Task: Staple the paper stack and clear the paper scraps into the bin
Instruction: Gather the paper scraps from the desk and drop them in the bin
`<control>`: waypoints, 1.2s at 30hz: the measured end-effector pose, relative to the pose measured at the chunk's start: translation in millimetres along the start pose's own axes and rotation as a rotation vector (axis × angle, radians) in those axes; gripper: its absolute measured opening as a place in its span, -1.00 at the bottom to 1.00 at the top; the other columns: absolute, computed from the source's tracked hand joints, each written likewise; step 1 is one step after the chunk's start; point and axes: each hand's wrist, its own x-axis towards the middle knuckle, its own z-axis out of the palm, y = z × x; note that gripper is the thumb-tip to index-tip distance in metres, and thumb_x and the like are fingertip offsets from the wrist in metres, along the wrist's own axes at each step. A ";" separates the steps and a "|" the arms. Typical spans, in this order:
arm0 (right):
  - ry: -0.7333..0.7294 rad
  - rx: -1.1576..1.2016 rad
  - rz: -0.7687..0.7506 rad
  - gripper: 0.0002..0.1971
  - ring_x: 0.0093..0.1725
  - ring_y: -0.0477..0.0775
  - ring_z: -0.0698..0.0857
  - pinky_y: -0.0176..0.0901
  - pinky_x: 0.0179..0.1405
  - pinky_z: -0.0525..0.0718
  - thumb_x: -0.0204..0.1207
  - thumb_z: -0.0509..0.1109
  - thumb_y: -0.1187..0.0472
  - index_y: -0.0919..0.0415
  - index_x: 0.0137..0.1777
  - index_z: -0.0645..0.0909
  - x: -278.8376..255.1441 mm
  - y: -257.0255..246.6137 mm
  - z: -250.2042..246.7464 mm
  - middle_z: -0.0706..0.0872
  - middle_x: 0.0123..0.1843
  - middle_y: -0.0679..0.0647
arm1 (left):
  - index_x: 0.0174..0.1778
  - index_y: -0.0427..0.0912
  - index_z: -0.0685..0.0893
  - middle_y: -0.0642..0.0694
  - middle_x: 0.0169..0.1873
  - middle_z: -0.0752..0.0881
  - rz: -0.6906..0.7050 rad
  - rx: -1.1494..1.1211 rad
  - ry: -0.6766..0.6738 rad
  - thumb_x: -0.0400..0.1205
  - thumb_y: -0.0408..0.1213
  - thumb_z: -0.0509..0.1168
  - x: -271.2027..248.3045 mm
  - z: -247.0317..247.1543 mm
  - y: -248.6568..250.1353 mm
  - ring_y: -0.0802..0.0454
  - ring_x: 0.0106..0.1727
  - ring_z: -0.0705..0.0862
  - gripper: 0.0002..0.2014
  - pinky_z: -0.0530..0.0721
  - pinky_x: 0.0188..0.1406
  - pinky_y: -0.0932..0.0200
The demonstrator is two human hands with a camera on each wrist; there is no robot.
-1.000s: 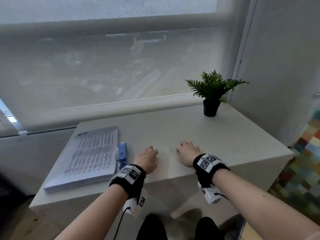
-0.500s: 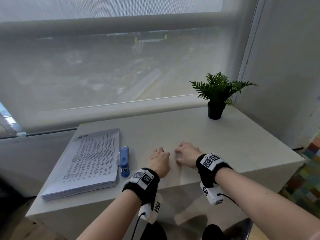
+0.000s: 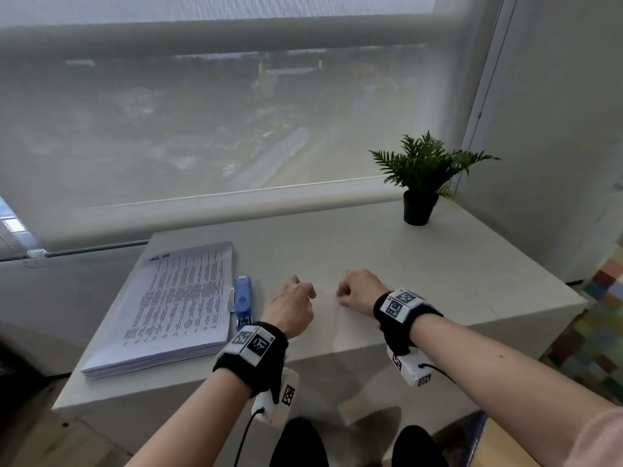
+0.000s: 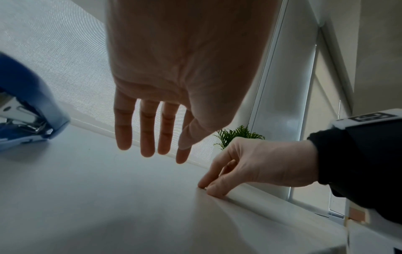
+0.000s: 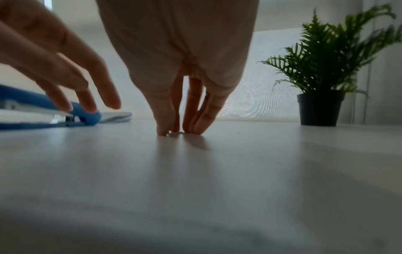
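Note:
A thick printed paper stack point(image 3: 175, 305) lies at the table's left, also seen as a paper stack point(image 5: 117, 116) edge-on. A blue stapler point(image 3: 242, 299) lies just right of it; the stapler point(image 4: 26, 116) and stapler point(image 5: 65, 118) show in both wrist views. My left hand point(image 3: 303, 289) hovers right of the stapler, its fingers point(image 4: 147, 137) straight and holding nothing. My right hand point(image 3: 340, 296) has its fingertips point(image 5: 165, 127) bunched against the tabletop, pinching a tiny pale paper scrap point(image 5: 174, 133) that is barely visible. The right hand point(image 4: 205, 187) touches the surface with thumb and forefinger together.
A small potted fern point(image 3: 421, 183) stands at the table's point(image 3: 472, 281) far right corner by the wall. A window with a lowered blind point(image 3: 219, 112) runs behind the table. The near table edge lies just under both wrists. No bin is in view.
My right hand's fingers went from lying spread on the table to a bunched pinch. The left hand moved towards the right hand, then drew back a little towards the stapler.

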 end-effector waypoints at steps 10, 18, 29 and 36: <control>-0.036 -0.071 0.048 -0.71 0.30 0.30 0.64 -0.03 0.30 0.62 0.54 0.19 0.38 0.28 0.13 0.70 2.4 -16.3 1.4 0.69 0.27 0.28 | 0.27 -0.07 0.66 -0.12 0.28 0.57 -0.023 0.012 -0.024 0.66 -0.34 0.08 -3.8 3.5 -6.2 -0.11 0.35 0.59 -0.65 0.52 0.35 0.04; -0.116 -0.118 0.049 -0.70 0.36 0.33 0.57 0.06 0.34 0.57 0.55 0.17 0.39 0.28 0.26 0.52 3.2 -20.5 7.7 0.56 0.35 0.29 | 0.30 -0.08 0.63 -0.13 0.30 0.56 -0.030 0.032 -0.031 0.66 -0.32 0.08 -3.4 1.8 -7.2 -0.13 0.34 0.59 -0.65 0.52 0.35 0.03; -0.027 0.306 0.169 -0.72 0.05 0.18 0.68 0.00 0.19 0.68 0.47 0.17 0.39 0.06 -0.13 0.66 4.8 21.1 -15.1 0.70 -0.03 0.14 | 0.36 -0.12 0.59 -0.13 0.29 0.61 0.054 0.026 -0.124 0.64 -0.27 0.26 35.5 14.7 21.3 -0.11 0.36 0.57 -0.65 0.49 0.34 0.08; -0.022 0.139 0.089 -0.73 0.28 0.20 0.69 -0.15 0.30 0.59 0.52 0.32 0.27 0.18 0.16 0.76 0.0 15.5 -2.5 0.78 0.22 0.19 | 0.17 -0.10 0.76 -0.18 0.19 0.73 0.073 0.066 -0.125 0.58 -0.24 0.34 59.0 21.8 30.8 -0.14 0.28 0.65 -0.74 0.56 0.25 0.13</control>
